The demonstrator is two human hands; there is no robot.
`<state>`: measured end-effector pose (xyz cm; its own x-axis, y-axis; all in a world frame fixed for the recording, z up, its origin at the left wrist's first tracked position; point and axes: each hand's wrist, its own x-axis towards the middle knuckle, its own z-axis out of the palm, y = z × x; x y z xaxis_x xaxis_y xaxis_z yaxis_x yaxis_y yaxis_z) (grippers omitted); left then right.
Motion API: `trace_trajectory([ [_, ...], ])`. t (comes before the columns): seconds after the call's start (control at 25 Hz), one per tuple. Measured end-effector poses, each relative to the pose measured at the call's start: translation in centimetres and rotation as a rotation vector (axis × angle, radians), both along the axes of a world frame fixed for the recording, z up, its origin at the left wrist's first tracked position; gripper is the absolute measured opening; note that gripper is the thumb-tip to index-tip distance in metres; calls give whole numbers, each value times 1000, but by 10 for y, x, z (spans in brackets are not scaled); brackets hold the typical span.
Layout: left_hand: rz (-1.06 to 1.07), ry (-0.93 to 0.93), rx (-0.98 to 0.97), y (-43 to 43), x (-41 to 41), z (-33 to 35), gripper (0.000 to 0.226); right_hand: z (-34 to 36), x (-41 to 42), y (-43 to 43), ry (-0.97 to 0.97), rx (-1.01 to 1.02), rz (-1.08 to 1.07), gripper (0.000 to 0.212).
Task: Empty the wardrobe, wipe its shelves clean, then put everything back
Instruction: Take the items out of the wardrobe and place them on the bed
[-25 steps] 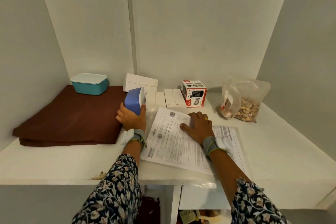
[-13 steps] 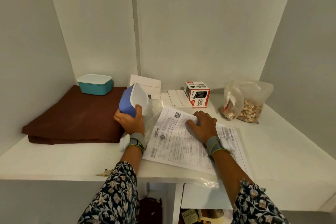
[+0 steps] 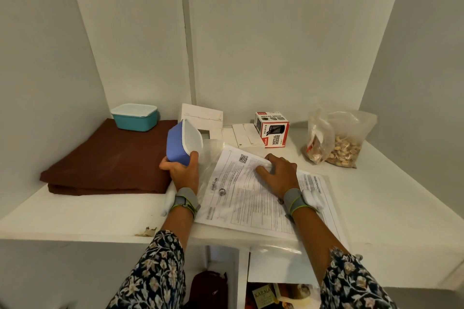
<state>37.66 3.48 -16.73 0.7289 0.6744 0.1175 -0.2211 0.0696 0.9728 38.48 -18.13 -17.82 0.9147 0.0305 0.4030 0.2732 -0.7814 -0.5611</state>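
Left hand (image 3: pixel 182 170) curls round the blue lidded box (image 3: pixel 179 144), tipped on edge mid-way along the shelf (image 3: pixel 88 216) beside the brown cloth (image 3: pixel 108 160); right hand (image 3: pixel 280 172), knuckles up, pinches the printed sheet (image 3: pixel 241 198).

Dark floral-print sleeves (image 3: pixel 155 271); grey, lime-edged wristbands (image 3: pixel 185 201) with white pods (image 3: pixel 312 199).

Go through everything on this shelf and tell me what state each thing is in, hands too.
Blue container: lid on, tipped sideways, gripped by the left hand.
Teal container: lid on, upright on the brown cloth.
Brown cloth: folded, flat on the shelf.
Papers: flat in a clear sleeve, under the right hand.
Metal mesh box: closed, upright.
Bag of nuts: slumped, partly full.
Right hand: fingers bent on papers; gripping or pressing unclear.
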Motion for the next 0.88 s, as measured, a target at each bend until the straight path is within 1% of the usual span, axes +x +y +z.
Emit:
trace_trajectory([
  [0.08, -3, 12, 2, -1, -6, 0, 69, 0, -3, -1, 13, 9, 3, 30],
  [0.2, 8, 18, -4, -2, -19, -3, 69, -2, -12, -3, 28, 27, 20, 31],
  [0.28, 11, 31, -12, -3, -32, -4, 68, -3, -20, -4, 35, 4, 41, 26],
  [0.4, 28, 28, -50, -2, -56, -5, 69, -5, -35, -11, 33, -32, 114, 17],
  [0.52, 36, 49, -67, -1, -84, -4, 70, 4, -64, -25, 35, -24, 165, 13],
  [0.68, -10, 43, -82, -12, -133, 0, 71, 19, -122, -43, 35, 7, 103, 11],
  [0.76, -39, 29, -103, -16, -156, -1, 71, 26, -149, -49, 55, -33, 67, 14],
  [0.8, -86, 21, -122, -18, -174, -2, 70, 28, -174, -52, 62, -56, 32, 17],
  [0.88, -138, 14, -130, -22, -200, -9, 71, 26, -212, -58, 45, -46, -39, 20],
])
